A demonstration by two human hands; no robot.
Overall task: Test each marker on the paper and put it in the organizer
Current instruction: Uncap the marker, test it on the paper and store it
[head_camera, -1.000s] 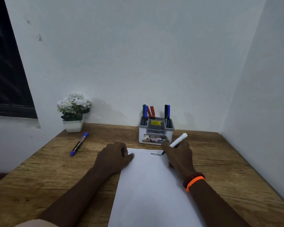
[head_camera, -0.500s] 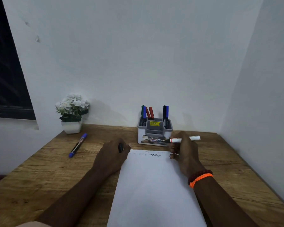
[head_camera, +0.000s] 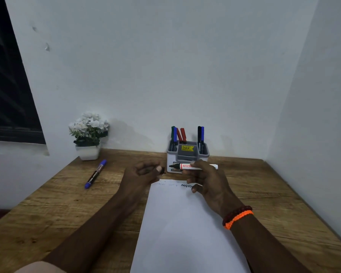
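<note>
Head view: the task looks well along. 6 capped markers already stand in the organizer at the back of the desk: 4 in its left compartment, green, blue and 2 red, and 2 in its right one, black and blue. The paper carries a row of faint squiggles along its top edge, ending in a bolder black zigzag. So the black marker seems to have passed its test and, by my reading, only needs capping and dropping in. 1 blue marker lies on the desk well to the left, capped, near the potted flowers, and appears to be the last one left to try.

The right hand holds the black marker level above the top of the paper, just in front of the organizer, fingers curled round the white barrel and the bare tip pointing left. The left hand hovers just beside that tip, pinching a small dark piece that is most likely the cap. Tip and cap sit close together but not yet joined.
</note>
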